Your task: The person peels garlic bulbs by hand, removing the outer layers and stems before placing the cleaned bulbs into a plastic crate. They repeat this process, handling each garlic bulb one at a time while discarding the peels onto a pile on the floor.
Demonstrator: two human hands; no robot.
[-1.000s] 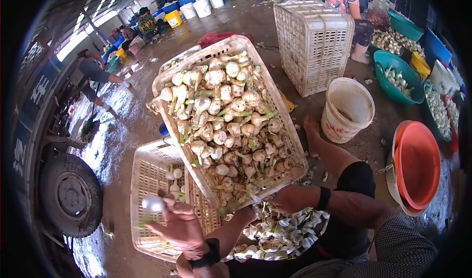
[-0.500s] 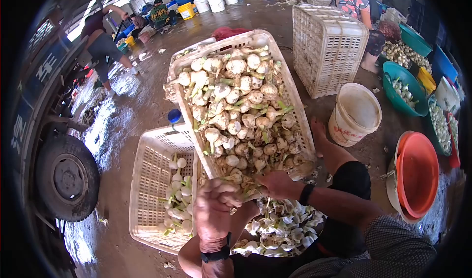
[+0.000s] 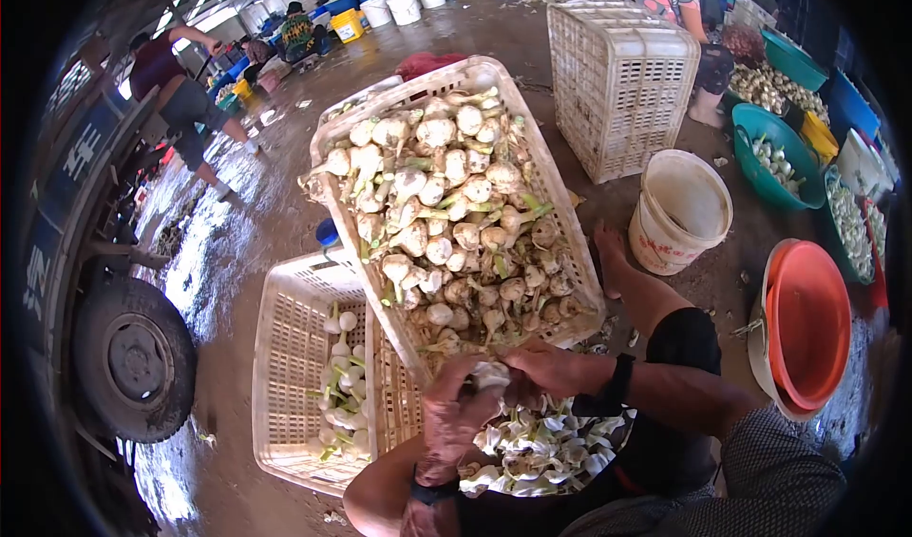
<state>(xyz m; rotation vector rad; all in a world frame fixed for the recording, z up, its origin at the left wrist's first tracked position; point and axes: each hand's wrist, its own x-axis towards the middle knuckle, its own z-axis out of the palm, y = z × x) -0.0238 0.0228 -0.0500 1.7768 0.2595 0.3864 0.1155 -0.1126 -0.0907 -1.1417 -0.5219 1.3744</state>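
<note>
A whitish garlic bulb [image 3: 491, 376] is gripped in the curled fingers of my left hand [image 3: 458, 414], just over the near edge of the tilted crate. My right hand [image 3: 549, 366] is closed, its fingers pressed against the bulb's right side; the fingertips are partly hidden. Behind both hands, a white plastic crate [image 3: 562, 190] is heaped with soiled, unpeeled garlic bulbs [image 3: 442, 205] with short stems. Below them, between my legs, lies a pile of stripped garlic skins [image 3: 546, 452]. To the left, cleaner garlic bulbs [image 3: 344, 385] lie inside a second white crate [image 3: 285, 366].
A dirty white bucket [image 3: 679, 219] stands by my right foot, with an upended crate [image 3: 617, 91] behind it. At right are a red basin [image 3: 809, 323] and green tubs [image 3: 774, 157] of garlic. A vehicle wheel [image 3: 133, 357] stands at left. Other people work farther back.
My hands have come together around a whitish bulb, with the left one turned inward and the right one moved slightly right. The view has shifted a little. At back left, a person has straightened somewhat.
</note>
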